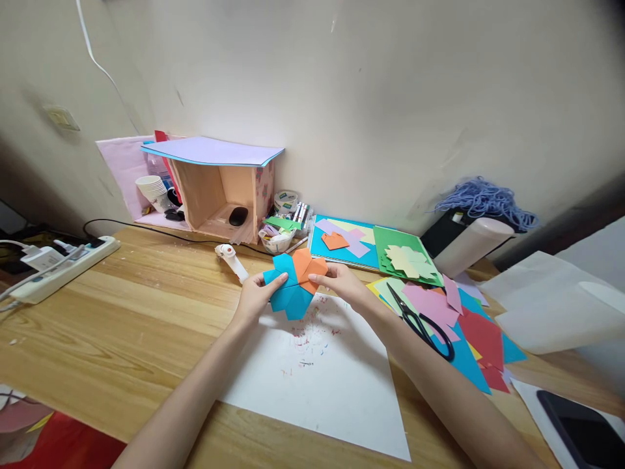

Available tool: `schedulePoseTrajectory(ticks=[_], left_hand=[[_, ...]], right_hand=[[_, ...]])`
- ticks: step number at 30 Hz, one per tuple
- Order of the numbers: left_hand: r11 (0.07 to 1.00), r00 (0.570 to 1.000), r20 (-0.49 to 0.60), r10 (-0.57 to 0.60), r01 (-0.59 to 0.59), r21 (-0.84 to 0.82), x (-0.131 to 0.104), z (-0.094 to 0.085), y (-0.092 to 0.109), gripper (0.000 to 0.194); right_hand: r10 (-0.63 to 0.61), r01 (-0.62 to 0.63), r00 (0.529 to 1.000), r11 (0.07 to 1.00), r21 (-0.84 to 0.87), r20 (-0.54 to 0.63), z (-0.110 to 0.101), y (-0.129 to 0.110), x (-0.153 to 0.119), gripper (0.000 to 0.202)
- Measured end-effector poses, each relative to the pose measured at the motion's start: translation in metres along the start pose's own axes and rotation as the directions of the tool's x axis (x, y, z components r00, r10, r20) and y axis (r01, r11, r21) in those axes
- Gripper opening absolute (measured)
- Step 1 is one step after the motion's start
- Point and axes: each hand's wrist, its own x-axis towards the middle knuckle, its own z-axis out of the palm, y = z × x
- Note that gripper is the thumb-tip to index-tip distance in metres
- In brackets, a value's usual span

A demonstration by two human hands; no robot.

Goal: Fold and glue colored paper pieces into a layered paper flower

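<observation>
Between my two hands I hold up a folded paper flower (pixel 291 296), its petals blue except for an orange part at the upper right. My left hand (pixel 254 296) pinches the blue side, thumb on top. On the orange side, my right hand (pixel 339 281) grips the edge between thumb and fingers. Below the flower lies a white sheet of paper (pixel 322 391) with small coloured marks. A white glue gun or similar white tool (pixel 232 262) rests just beyond my left hand; its exact kind is unclear.
Black-handled scissors (pixel 422 322) lie on coloured paper scraps (pixel 481 339) at right. Behind are a green sheet with pale flower cut-outs (pixel 410 257), an open box (pixel 219 195) and a small tub (pixel 277 240). A power strip (pixel 68 270) is at left, a phone (pixel 583 426) at lower right.
</observation>
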Motion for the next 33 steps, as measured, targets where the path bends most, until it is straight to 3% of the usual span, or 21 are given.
schedulePoseTrajectory(ticks=[20,22,25,27,31,33], left_hand=[[1.000,1.000,0.014,-0.022,0.022,-0.002,0.000,-0.001,0.003,0.037],[1.000,1.000,0.004,-0.018,0.018,-0.001,0.000,-0.001,0.004,0.037],[1.000,1.000,-0.002,-0.001,0.001,0.010,-0.001,0.000,0.004,0.036],[1.000,0.999,0.032,0.012,-0.013,0.027,-0.003,0.001,0.004,0.036],[0.997,0.991,0.129,0.038,-0.047,0.068,-0.007,0.004,0.002,0.037],[0.995,0.989,0.140,0.052,-0.063,0.080,-0.008,0.006,0.002,0.038]], right_hand=[[0.040,-0.039,0.999,0.999,-0.008,0.026,-0.002,0.002,0.001,0.033],[0.054,-0.054,0.998,0.997,-0.050,-0.018,-0.002,0.000,0.002,0.035],[0.075,-0.112,0.973,0.981,-0.159,-0.220,-0.002,-0.003,0.003,0.043],[0.087,-0.139,0.958,0.974,-0.177,-0.273,-0.001,-0.004,0.003,0.048],[0.160,-0.162,0.985,0.986,-0.029,-0.067,0.002,-0.007,-0.001,0.042],[0.177,-0.177,0.982,0.984,0.008,-0.059,0.003,-0.007,-0.003,0.040]])
